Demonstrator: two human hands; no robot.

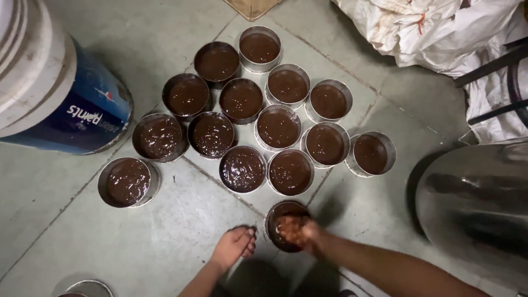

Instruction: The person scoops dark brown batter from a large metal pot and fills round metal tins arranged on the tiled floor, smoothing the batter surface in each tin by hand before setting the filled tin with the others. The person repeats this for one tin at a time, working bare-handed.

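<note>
Blue-and-white bucket lies at the left, its label upside down. Right hand, blurred, grip unclear, is in the nearest tin; left hand rests spread on the floor.

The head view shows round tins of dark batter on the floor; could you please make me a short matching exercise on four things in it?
Things:
1. right hand
2. left hand
3. blue and white bucket
4. white sacks

Places:
A. top right corner
B. flat on the floor tiles beside the nearest tin
C. lying on its side at far left
D. inside the nearest tin, smeared with batter

Pairs: 1-D, 2-B, 3-C, 4-A
</note>
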